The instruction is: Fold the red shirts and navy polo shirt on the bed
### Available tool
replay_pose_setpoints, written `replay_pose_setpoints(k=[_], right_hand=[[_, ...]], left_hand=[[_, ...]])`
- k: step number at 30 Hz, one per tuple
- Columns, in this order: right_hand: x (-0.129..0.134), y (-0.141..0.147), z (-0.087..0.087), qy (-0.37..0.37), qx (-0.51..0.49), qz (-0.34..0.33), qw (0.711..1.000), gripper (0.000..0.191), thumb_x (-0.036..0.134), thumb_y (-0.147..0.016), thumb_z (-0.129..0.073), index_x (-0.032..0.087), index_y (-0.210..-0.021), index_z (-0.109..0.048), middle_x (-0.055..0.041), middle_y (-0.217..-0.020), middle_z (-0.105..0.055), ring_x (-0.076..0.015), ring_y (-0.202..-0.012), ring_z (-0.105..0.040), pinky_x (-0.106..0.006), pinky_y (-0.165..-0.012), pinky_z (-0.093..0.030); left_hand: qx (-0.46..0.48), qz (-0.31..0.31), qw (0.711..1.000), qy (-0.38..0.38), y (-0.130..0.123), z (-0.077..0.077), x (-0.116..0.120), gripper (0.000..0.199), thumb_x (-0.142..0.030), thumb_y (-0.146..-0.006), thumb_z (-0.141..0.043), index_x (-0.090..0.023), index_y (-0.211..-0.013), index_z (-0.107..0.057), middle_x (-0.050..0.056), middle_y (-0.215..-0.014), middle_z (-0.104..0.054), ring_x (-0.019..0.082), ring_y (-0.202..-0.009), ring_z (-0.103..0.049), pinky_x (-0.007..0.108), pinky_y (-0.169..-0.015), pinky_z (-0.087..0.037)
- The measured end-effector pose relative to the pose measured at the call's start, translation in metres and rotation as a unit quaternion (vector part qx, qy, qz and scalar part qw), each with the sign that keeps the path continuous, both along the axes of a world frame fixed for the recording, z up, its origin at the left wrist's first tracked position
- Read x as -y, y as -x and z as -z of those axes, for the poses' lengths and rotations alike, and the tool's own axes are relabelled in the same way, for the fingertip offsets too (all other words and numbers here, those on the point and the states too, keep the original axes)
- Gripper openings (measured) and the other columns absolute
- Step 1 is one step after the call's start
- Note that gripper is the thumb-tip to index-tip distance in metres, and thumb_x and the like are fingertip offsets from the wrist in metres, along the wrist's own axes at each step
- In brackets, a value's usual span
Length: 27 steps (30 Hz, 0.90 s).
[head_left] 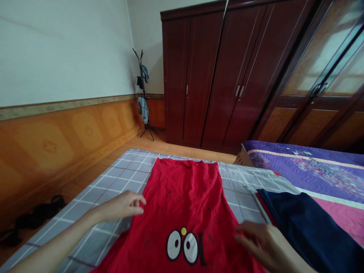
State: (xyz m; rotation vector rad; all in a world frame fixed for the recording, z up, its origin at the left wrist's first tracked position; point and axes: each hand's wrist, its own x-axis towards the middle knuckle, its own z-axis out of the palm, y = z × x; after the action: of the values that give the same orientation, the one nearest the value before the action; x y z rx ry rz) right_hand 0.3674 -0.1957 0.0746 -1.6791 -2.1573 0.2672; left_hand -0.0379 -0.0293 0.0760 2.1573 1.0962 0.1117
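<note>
**Red garment (184,193) lies spread across checked sheet (113,185)**

Nearest you, a cartoon print (190,248) of two white eyes, a yellow dot between them, faces up from the red garment, which lies in the middle of the bed with its far end toward the foot of the room. Your right hand (260,237) reaches over the garment's right edge, slightly blurred; whether its fingers pinch any cloth, you cannot tell from here. Your left hand (123,206) is at the opposite edge, fingers loosely bent, the thumb apart from them and no cloth between.

Just beside your right hand, folded navy cloth (309,223) rests on a strip of red fabric (266,208). Dark footwear (40,212) sits on the floor at left.

Farther off, a purple bedspread (284,159) stretches away to the right. Against the back wall stand a coat rack (143,89), hung with a cap and other items, and a dark red wardrobe (196,76), its doors closed.
</note>
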Motion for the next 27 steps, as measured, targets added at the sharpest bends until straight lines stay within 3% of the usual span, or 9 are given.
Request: replay_pose_setpoints(k=[2, 4, 6, 9, 12, 16, 20, 23, 27], right_hand=[[-0.054, -0.011, -0.003, 0.040, 0.035, 0.113, 0.992, 0.030, 0.042, -0.089, -0.045, 0.027, -0.082, -0.070, -0.0011, -0.072, -0.068, -0.0174, -0.067, -0.064, -0.024, -0.058, -0.040], [-0.106, -0.025, 0.009, 0.041, 0.064, 0.223, 0.972, 0.028, 0.035, -0.088, -0.045, 0.024, -0.086, -0.071, -0.0037, -0.078, -0.069, -0.0203, -0.076, -0.065, -0.026, -0.063, -0.040], [-0.147, -0.038, 0.029, 0.035, 0.072, 0.283, 0.956, 0.030, 0.024, -0.086, -0.042, 0.018, -0.088, -0.071, -0.0100, -0.086, -0.069, -0.0230, -0.080, -0.064, -0.028, -0.064, -0.040], [-0.183, -0.053, 0.061, 0.007, 0.071, 0.316, 0.946, 0.029, 0.016, -0.082, -0.044, 0.014, -0.095, -0.069, -0.0148, -0.101, -0.065, -0.0248, -0.093, -0.061, -0.030, -0.074, -0.041], [-0.204, -0.062, 0.082, -0.025, 0.056, 0.313, 0.948, 0.026, 0.020, -0.082, -0.048, 0.013, -0.095, -0.069, -0.0157, -0.102, -0.063, -0.0281, -0.101, -0.056, -0.035, -0.083, -0.040], [-0.231, -0.065, 0.098, -0.068, 0.013, 0.303, 0.950, 0.031, 0.033, -0.083, -0.052, 0.013, -0.100, -0.067, -0.0167, -0.104, -0.061, -0.0316, -0.101, -0.054, -0.044, -0.088, -0.039], [-0.253, -0.051, 0.104, -0.111, -0.052, 0.225, 0.967, 0.038, 0.040, -0.080, -0.056, 0.017, -0.110, -0.065, -0.0138, -0.118, -0.057, -0.0279, -0.110, -0.051, -0.041, -0.095, -0.039], [-0.258, -0.041, 0.105, -0.128, -0.107, 0.149, 0.975, 0.031, 0.041, -0.084, -0.052, 0.024, -0.103, -0.068, -0.0070, -0.121, -0.058, -0.0217, -0.112, -0.052, -0.034, -0.096, -0.040], [-0.262, -0.054, 0.109, -0.136, -0.162, 0.168, 0.963, 0.039, 0.036, -0.092, -0.035, 0.017, -0.097, -0.069, -0.0101, -0.103, -0.066, -0.0199, -0.097, -0.059, -0.034, -0.088, -0.045]], left_hand=[[0.036, -0.107, 0.990, -0.084, -0.024, 0.011, -0.055, 0.026, -0.030, -0.074, -0.055, -0.018, -0.093, -0.069, -0.001, -0.070, -0.066, 0.016, -0.066, -0.060, 0.021, -0.060, -0.043], [0.039, -0.172, 0.976, -0.124, -0.051, 0.028, -0.104, 0.031, -0.026, -0.077, -0.051, -0.016, -0.102, -0.066, 0.003, -0.081, -0.068, 0.017, -0.074, -0.062, 0.023, -0.067, -0.046], [0.037, -0.234, 0.959, -0.155, -0.075, 0.047, -0.142, 0.032, -0.022, -0.080, -0.048, -0.013, -0.108, -0.063, 0.008, -0.095, -0.068, 0.019, -0.085, -0.063, 0.025, -0.075, -0.046], [0.028, -0.319, 0.927, -0.194, -0.104, 0.073, -0.174, 0.033, -0.020, -0.083, -0.049, -0.014, -0.114, -0.059, 0.012, -0.107, -0.064, 0.021, -0.100, -0.060, 0.028, -0.085, -0.044], [0.020, -0.376, 0.899, -0.224, -0.119, 0.094, -0.185, 0.039, -0.021, -0.082, -0.052, -0.014, -0.121, -0.054, 0.015, -0.116, -0.059, 0.024, -0.109, -0.057, 0.031, -0.088, -0.044], [0.018, -0.402, 0.881, -0.247, -0.121, 0.113, -0.191, 0.041, -0.024, -0.085, -0.051, -0.014, -0.125, -0.051, 0.016, -0.121, -0.055, 0.026, -0.109, -0.056, 0.034, -0.089, -0.045], [0.014, -0.405, 0.880, -0.248, -0.116, 0.122, -0.198, 0.044, -0.029, -0.085, -0.053, -0.017, -0.126, -0.051, 0.014, -0.122, -0.056, 0.027, -0.103, -0.060, 0.036, -0.086, -0.047], [0.014, -0.409, 0.880, -0.242, -0.113, 0.125, -0.203, 0.043, -0.030, -0.085, -0.052, -0.017, -0.126, -0.051, 0.012, -0.122, -0.058, 0.025, -0.104, -0.059, 0.034, -0.088, -0.046], [0.006, -0.411, 0.883, -0.227, -0.111, 0.127, -0.206, 0.043, -0.034, -0.085, -0.049, -0.019, -0.126, -0.050, 0.011, -0.123, -0.059, 0.026, -0.104, -0.060, 0.035, -0.088, -0.046]])
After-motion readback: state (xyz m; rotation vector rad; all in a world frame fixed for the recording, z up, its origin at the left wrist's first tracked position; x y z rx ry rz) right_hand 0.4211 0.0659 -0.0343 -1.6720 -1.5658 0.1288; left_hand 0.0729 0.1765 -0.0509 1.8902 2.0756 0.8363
